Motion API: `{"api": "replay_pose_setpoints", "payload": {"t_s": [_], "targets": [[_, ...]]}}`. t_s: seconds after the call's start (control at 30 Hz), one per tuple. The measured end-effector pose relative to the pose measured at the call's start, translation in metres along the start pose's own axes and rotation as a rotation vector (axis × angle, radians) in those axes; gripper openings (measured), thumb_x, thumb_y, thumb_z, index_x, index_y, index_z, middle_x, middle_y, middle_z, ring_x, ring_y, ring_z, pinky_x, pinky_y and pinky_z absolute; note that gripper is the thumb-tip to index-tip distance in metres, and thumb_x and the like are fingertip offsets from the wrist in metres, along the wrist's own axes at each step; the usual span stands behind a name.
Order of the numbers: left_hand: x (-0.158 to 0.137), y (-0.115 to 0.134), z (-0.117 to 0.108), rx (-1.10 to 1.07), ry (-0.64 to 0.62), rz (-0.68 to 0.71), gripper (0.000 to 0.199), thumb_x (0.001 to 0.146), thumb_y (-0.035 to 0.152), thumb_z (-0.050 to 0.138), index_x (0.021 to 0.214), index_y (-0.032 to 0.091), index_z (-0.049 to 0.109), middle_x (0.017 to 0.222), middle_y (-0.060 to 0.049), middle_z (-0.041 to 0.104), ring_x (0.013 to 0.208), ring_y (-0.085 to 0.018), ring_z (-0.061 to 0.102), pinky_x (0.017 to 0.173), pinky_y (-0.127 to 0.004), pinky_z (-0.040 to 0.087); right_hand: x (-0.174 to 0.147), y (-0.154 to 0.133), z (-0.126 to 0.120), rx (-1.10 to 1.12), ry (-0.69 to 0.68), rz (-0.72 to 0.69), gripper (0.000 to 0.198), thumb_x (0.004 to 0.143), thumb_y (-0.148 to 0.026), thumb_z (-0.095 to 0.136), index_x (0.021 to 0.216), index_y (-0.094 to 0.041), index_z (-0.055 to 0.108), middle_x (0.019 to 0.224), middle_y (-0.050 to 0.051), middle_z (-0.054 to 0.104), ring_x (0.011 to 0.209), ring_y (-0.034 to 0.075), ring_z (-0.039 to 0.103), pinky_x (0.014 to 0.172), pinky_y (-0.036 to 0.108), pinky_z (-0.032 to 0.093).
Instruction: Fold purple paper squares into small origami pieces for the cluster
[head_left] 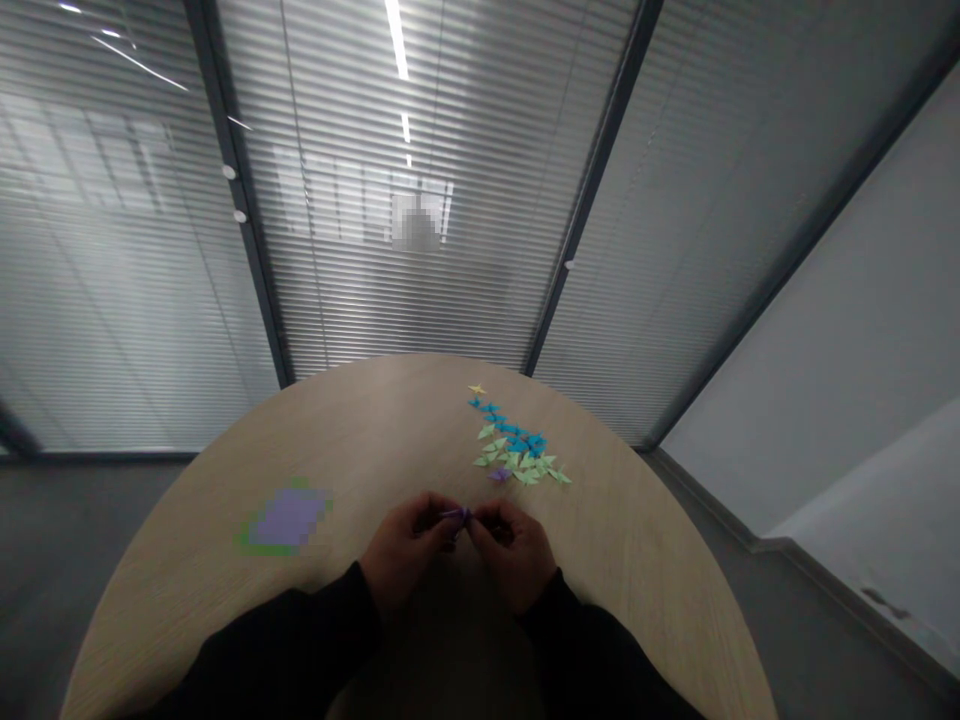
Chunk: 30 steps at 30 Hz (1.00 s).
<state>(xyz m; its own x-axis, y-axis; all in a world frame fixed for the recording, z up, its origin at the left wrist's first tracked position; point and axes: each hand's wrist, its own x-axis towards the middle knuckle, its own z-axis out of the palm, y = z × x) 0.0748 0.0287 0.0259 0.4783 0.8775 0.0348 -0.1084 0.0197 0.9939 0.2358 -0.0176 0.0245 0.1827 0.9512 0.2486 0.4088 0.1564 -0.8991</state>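
Over the near middle of the table, a small purple folded paper (464, 515) is pinched between both hands. My left hand (401, 548) grips its left side with the thumb and fingers closed. From the other side, my right hand (517, 555) pinches it too, its fingertips almost meeting the left ones. Much of the paper is hidden by the fingers. Just beyond the hands lies a purple folded paper crane (500, 474). Several pale green cranes (527, 466), several blue cranes (516, 430) and one yellow crane (477, 389) form a group behind it.
At the left of the round wooden table (360, 430) lies a purple and green stack (289, 518), its details blurred out. Glass panels with closed blinds (420, 300) stand behind the table. A white wall (847, 330) rises at the right.
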Motion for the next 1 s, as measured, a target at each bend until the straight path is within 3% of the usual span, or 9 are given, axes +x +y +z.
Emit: {"api": "replay_pose_setpoints", "payload": {"t_s": [0.23,0.73,1.0], "targets": [[-0.004,0.004,-0.001,0.155,-0.027,0.005,0.03,0.078,0.042,0.068,0.087,0.014,0.069,0.077,-0.005,0.069,0.073,-0.019,0.063,0.067,-0.03,0.048,-0.002,0.003,0.0,-0.012,-0.048,-0.006,0.023,0.082,-0.038,0.061,0.081,-0.016,0.07,0.072,0.006,0.072,0.066,0.018,0.068,0.06,0.027,0.052],[0.0,-0.001,-0.001,0.141,-0.062,0.016,0.033,0.078,0.047,0.067,0.081,0.014,0.065,0.069,-0.002,0.063,0.064,-0.016,0.057,0.063,-0.028,0.044,-0.002,-0.001,0.0,-0.136,0.029,-0.124,0.022,0.085,-0.037,0.059,0.077,-0.018,0.065,0.067,0.004,0.07,0.06,0.018,0.067,0.057,0.027,0.053],[0.001,0.0,-0.001,0.125,0.057,-0.027,0.03,0.077,0.044,0.067,0.082,0.015,0.065,0.071,-0.004,0.068,0.069,-0.02,0.063,0.067,-0.032,0.048,-0.006,-0.009,0.001,-0.138,0.076,-0.249,0.013,0.081,-0.027,0.058,0.083,-0.018,0.067,0.075,0.004,0.069,0.064,0.017,0.066,0.059,0.028,0.056]]}}
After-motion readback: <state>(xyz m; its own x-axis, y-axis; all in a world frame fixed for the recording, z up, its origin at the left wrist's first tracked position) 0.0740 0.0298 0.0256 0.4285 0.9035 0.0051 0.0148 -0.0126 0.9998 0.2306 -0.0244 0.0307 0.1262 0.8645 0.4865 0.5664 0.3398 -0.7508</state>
